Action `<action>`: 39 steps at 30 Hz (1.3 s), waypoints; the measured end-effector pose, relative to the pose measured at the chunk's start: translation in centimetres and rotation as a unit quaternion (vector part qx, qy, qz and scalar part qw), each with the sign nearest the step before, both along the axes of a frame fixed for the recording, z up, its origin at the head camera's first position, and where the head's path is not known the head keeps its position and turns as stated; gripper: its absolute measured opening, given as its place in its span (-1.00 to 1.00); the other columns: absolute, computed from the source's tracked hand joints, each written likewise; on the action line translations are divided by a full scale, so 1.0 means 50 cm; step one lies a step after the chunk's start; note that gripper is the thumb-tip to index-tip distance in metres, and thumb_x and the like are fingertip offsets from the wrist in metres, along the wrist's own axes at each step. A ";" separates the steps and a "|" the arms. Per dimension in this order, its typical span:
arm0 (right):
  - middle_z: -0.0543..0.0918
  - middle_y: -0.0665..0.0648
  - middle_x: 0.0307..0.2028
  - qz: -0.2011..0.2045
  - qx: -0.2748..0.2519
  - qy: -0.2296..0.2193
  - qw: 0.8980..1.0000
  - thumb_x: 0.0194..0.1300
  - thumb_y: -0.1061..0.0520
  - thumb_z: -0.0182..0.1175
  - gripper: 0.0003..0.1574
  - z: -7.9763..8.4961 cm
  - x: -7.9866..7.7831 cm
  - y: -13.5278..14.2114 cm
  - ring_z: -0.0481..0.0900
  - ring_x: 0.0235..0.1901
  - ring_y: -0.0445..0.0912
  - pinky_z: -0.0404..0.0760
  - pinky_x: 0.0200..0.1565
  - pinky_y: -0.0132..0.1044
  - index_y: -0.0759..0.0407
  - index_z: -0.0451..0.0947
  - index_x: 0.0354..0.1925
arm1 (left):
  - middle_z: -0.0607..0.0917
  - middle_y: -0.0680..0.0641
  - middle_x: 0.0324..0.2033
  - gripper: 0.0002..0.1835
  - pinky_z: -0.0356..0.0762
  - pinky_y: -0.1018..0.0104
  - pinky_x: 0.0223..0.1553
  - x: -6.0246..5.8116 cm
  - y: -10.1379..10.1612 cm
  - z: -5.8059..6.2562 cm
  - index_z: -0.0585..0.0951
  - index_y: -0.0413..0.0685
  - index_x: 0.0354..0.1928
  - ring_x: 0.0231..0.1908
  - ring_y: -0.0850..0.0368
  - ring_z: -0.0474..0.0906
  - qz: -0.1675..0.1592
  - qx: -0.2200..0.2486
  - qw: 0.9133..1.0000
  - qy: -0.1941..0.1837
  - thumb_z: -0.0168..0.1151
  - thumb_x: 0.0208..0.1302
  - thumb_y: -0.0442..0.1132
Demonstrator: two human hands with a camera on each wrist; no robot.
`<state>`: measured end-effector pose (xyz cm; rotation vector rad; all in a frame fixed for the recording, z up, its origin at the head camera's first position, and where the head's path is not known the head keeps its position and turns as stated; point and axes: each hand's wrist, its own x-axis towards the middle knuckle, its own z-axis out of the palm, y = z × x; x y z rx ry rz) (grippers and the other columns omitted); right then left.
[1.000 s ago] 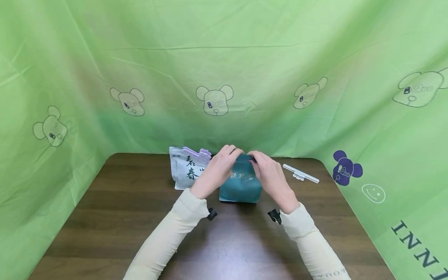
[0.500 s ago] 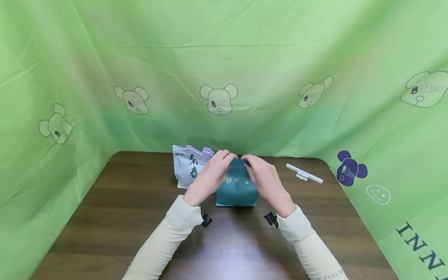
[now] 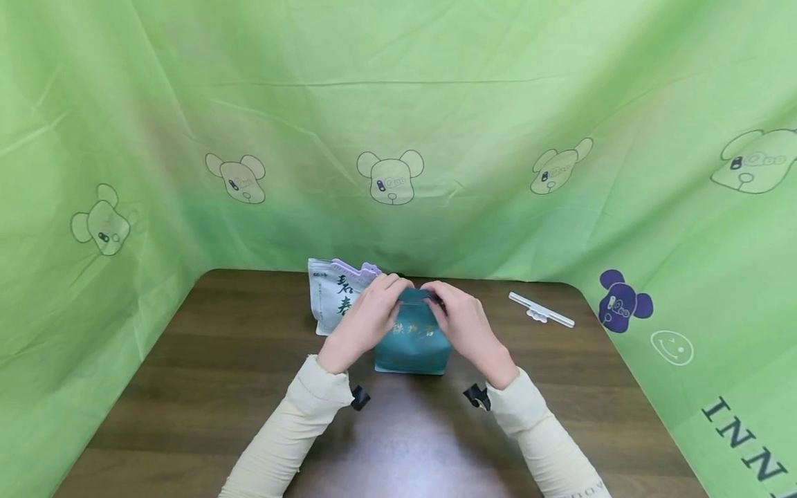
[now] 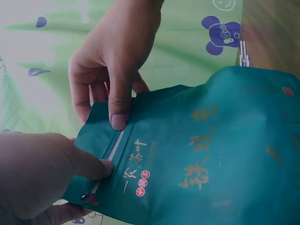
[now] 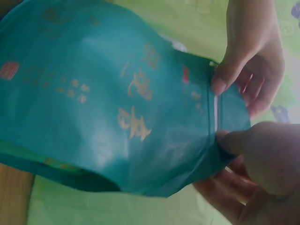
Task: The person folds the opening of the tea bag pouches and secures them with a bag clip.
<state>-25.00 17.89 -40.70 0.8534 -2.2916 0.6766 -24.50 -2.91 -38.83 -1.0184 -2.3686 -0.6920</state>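
Note:
A teal tea bag with gold lettering stands at the middle of the table. My left hand pinches its top edge on the left side, thumb on the front along the zip strip. On the other side my right hand pinches the same top edge, thumb in front and fingers behind. Both thumbs press near the pale zip line in the left wrist view. The right wrist view shows the bag's front bulging, with its folded side below.
Behind my left hand stands a white tea bag with a lilac sealing clip across its top. A white sealing clip lies at the right on the brown wooden table. A green printed cloth surrounds the back and sides.
Both hands have drawn the teal tea bag toward the person and slightly left, keeping their pinch on its top. The white bag and the loose clip stay in place.

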 end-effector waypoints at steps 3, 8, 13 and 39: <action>0.73 0.14 -0.25 0.032 -0.039 -0.049 0.997 0.29 0.37 0.34 -0.76 -0.006 -0.008 0.012 0.71 -0.31 -0.07 0.70 -0.28 -0.16 0.22 0.63 -0.07 | 0.67 -0.08 -0.11 -0.68 0.57 0.23 0.00 -0.001 0.004 -0.002 0.61 -0.19 0.05 -0.07 0.02 0.57 -0.001 0.004 1.000 -0.003 0.29 0.26 -0.52; 0.73 0.14 -0.26 0.103 -0.106 -0.116 0.982 0.22 0.40 0.38 -0.70 -0.018 -0.015 0.046 0.71 -0.32 -0.07 0.74 -0.27 -0.19 0.26 0.63 -0.06 | 0.66 -0.08 -0.11 -0.67 0.58 0.21 0.00 -0.002 0.009 0.000 0.61 -0.20 0.06 -0.07 0.01 0.56 0.009 0.008 1.000 -0.012 0.30 0.25 -0.50; 0.74 0.24 -0.30 0.106 -0.125 -0.153 0.975 0.12 0.51 0.39 -0.71 -0.008 -0.004 0.061 0.74 -0.36 0.06 0.75 -0.27 -0.11 0.36 0.65 -0.16 | 0.67 -0.06 -0.15 -0.72 0.57 0.23 -0.08 -0.004 0.013 0.005 0.63 -0.16 0.02 -0.13 0.04 0.56 0.030 -0.015 0.999 -0.001 0.35 0.28 -0.38; 0.76 0.34 -0.22 0.099 -0.099 -0.263 0.955 0.25 0.51 0.27 -0.81 0.039 0.008 0.064 0.74 -0.26 -0.03 0.72 -0.20 -0.22 0.46 0.68 -0.14 | 0.69 0.13 -0.37 -0.91 0.38 0.24 -0.20 -0.021 0.083 0.032 0.77 0.17 -0.26 -0.27 0.14 0.61 0.054 -0.173 0.983 0.040 0.43 0.27 -0.05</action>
